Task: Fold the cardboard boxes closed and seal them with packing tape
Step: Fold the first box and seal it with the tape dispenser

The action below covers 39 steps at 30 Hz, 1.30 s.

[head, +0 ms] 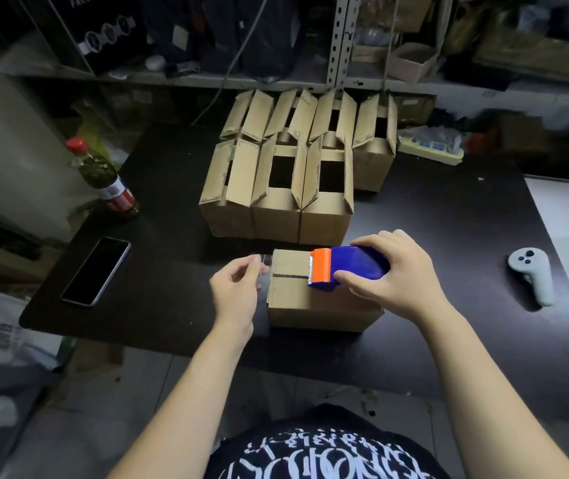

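A small cardboard box (297, 302) with its flaps folded shut sits on the dark table near the front edge. My right hand (397, 271) grips a blue and orange tape dispenser (348, 267) resting on the box top, its orange cutter end over the centre seam. My left hand (236, 288) is just left of the box and pinches the free end of clear tape (262, 262) pulled out past the box's left edge. Several open boxes (276, 188) with raised flaps stand in two rows behind.
A black phone (96, 271) lies at the table's left front. A bottle with a red cap (103, 178) stands at the left edge. A grey controller (533, 274) lies on the right. A power strip (430, 146) sits behind right. Shelves rise behind the table.
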Tool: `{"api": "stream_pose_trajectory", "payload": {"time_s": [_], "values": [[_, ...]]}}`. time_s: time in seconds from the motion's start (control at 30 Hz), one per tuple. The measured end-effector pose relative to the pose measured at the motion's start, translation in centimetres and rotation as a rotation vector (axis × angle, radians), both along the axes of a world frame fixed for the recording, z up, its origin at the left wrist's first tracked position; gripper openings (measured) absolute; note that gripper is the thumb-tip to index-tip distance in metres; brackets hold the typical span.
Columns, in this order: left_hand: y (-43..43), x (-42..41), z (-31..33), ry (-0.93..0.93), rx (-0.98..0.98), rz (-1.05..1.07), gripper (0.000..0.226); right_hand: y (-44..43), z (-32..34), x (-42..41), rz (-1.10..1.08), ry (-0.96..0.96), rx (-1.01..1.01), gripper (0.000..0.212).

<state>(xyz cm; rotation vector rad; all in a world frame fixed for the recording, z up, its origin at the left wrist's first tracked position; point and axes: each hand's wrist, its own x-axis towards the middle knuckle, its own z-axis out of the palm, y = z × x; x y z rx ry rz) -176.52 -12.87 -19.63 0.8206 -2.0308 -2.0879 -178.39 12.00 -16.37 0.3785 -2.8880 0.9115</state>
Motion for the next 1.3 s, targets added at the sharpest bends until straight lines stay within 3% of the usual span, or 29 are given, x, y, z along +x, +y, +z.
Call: {"api": "stream_pose_trajectory", "payload": {"time_s": [0.53, 0.73, 0.77, 0.83, 0.87, 0.97, 1.0, 1.13, 1.23, 1.3], "values": [[-0.4, -1.3, -4.1, -0.177, 0.066, 0.083, 0.013, -1.0, 0.6, -0.4, 0.022, -0.079, 0.020, 0.076], [0.8, -1.4, -5.2, -0.283, 0.118, 0.002, 0.007, -1.1, 0.7, -0.5, 0.012, -0.073, 0.029, 0.073], [0.7, -1.5, -5.1, -0.314, 0.160, -0.014, 0.008, -1.0, 0.6, -0.5, 0.010, -0.070, 0.029, 0.073], [-0.1, -1.7, -5.2, -0.341, 0.207, -0.052, 0.038, -1.0, 0.5, -0.5, 0.009, -0.074, 0.029, 0.074], [-0.6, -1.8, -5.3, -0.310, 0.121, -0.083, 0.046, -1.1, 0.6, -0.5, 0.010, -0.079, 0.028, 0.075], [-1.4, -2.1, -5.2, -0.115, -0.357, -0.313, 0.053, -1.1, 0.5, -0.6, 0.008, -0.079, 0.021, 0.076], [-1.8, -2.2, -5.0, -0.057, -0.428, -0.413, 0.061, -1.1, 0.5, -0.6, 0.008, -0.077, 0.020, 0.076], [-4.8, -3.2, -3.3, 0.098, -0.423, -0.892, 0.090, -1.1, 0.6, -0.7, 0.014, -0.074, 0.027, 0.077], [-5.6, -4.6, -1.6, -0.004, -0.515, -1.196, 0.114, -1.1, 0.7, -0.6, 0.015, -0.079, 0.021, 0.077], [-4.8, -5.2, -1.2, -0.041, -0.588, -1.248, 0.123, -1.2, 0.8, -0.6, 0.013, -0.083, 0.021, 0.076]]}}
